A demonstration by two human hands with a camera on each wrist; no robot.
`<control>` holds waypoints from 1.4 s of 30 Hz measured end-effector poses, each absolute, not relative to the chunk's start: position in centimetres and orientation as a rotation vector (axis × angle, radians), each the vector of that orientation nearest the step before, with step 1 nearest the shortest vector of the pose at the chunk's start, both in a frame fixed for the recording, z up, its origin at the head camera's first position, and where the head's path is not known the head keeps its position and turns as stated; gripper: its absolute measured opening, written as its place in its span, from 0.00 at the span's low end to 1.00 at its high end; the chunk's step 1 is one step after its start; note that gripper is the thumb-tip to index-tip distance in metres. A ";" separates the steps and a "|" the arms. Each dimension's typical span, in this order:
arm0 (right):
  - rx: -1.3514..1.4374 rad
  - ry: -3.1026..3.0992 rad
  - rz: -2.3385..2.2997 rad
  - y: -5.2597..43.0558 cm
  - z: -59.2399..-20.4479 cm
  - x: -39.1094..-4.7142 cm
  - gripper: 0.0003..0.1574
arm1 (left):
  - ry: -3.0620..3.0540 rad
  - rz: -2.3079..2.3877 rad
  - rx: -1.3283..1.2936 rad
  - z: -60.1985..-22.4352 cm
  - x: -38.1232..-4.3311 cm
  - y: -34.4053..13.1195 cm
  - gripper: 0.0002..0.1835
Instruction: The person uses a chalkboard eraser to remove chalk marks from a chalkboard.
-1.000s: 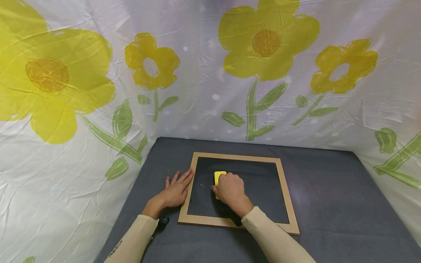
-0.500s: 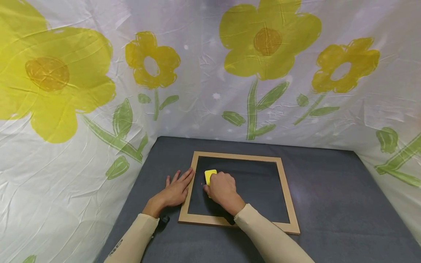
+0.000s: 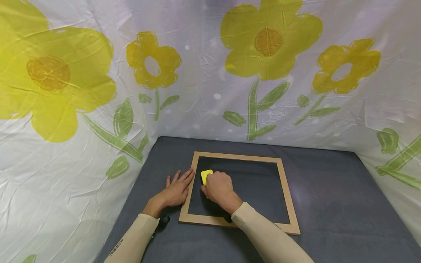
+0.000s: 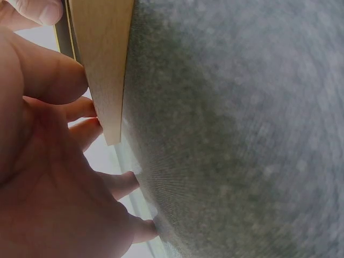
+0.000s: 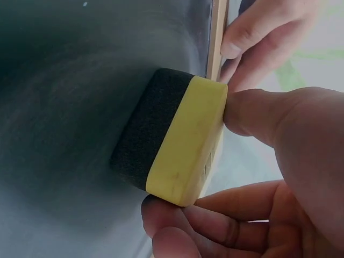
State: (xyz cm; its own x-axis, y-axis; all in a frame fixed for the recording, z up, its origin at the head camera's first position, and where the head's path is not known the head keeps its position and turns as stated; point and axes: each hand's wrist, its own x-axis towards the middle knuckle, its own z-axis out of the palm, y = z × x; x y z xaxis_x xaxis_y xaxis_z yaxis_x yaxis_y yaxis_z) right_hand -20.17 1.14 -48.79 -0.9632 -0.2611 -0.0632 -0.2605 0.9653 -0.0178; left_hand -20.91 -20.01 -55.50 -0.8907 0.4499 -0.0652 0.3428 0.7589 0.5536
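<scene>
A blackboard (image 3: 253, 190) in a light wooden frame (image 3: 289, 197) lies flat before me. My right hand (image 3: 219, 188) grips a yellow chalkboard eraser (image 3: 206, 176), whose black felt side (image 5: 150, 123) is against the board in the right wrist view. Thumb and fingers hold the eraser from opposite sides, over the board's left part. My left hand (image 3: 175, 191) has its fingers spread, thumb and some fingertips touching the frame's left edge. In the left wrist view, two fingers of the left hand (image 4: 64, 183) rest on the cloth beside the frame. Faint pale smears show on the board.
Dark grey cloth (image 3: 329, 204) covers the table around the board. White curtains with yellow flowers (image 3: 268, 42) hang at the back and both sides. A small black object (image 3: 163, 221) is by the left wrist.
My right hand has slid the eraser leftward across the board. The small marks seen there earlier are no longer visible in the head view. The left hand has stayed at the frame.
</scene>
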 end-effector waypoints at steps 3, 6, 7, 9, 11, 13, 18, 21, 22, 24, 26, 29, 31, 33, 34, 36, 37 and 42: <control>-0.429 3.049 0.005 1.1 -48.8 -20.2 0.32 | 2.758 0.795 0.611 -55.0 -20.7 -19.9 0.37; -0.457 3.043 0.020 1.0 -48.8 -20.2 0.32 | 2.748 0.776 0.584 -54.3 -20.4 -19.6 0.37; -0.469 3.040 0.023 1.0 -48.8 -20.2 0.31 | 2.752 0.762 0.584 -54.2 -20.3 -19.6 0.37; -0.488 3.031 0.030 1.1 -48.8 -20.2 0.31 | 2.760 0.732 0.580 -54.3 -20.3 -19.6 0.36; -0.504 3.028 0.030 1.1 -48.8 -20.2 0.30 | 2.765 0.711 0.576 -54.3 -20.3 -19.6 0.36; -0.521 3.028 0.034 1.1 -48.9 -20.1 0.30 | 2.769 0.682 0.570 -54.2 -20.2 -19.5 0.36; -0.548 3.027 0.038 1.2 -48.8 -20.0 0.30 | 2.765 0.674 0.556 -54.2 -20.1 -19.6 0.36; -0.566 3.017 0.040 1.3 -48.7 -20.0 0.29 | 2.770 0.701 0.563 -54.5 -20.3 -19.7 0.36; -0.570 3.010 0.040 1.3 -48.6 -20.0 0.29 | 2.777 0.718 0.569 -54.8 -20.4 -19.8 0.36; -0.577 2.991 0.027 1.4 -48.5 -19.9 0.28 | 2.771 0.758 0.569 -55.3 -20.6 -19.9 0.37; -0.580 2.968 0.014 1.6 -48.5 -19.9 0.27 | 2.761 0.801 0.574 -55.5 -20.7 -20.0 0.37; -0.584 2.927 0.012 2.0 -48.3 -19.8 0.29 | 2.744 0.787 0.572 -54.9 -20.5 -19.9 0.37; -0.600 2.900 0.034 2.2 -48.1 -19.7 0.32 | 2.748 0.758 0.582 -54.6 -20.4 -19.8 0.36; -0.631 2.877 0.061 2.4 -47.9 -19.6 0.34 | 2.752 0.746 0.593 -54.4 -20.3 -19.8 0.36; -0.649 2.865 0.073 2.5 -47.8 -19.5 0.34 | 2.755 0.751 0.601 -54.6 -20.3 -19.8 0.36; -0.681 2.847 0.093 2.8 -47.6 -19.4 0.34 | 2.749 0.782 0.601 -54.7 -20.3 -19.9 0.35; -0.696 2.843 0.102 2.9 -47.6 -19.3 0.35 | 2.747 0.793 0.603 -54.7 -20.4 -19.9 0.35; -0.775 2.831 0.102 3.8 -47.5 -18.7 0.36 | 2.730 0.762 0.588 -54.3 -20.5 -19.9 0.35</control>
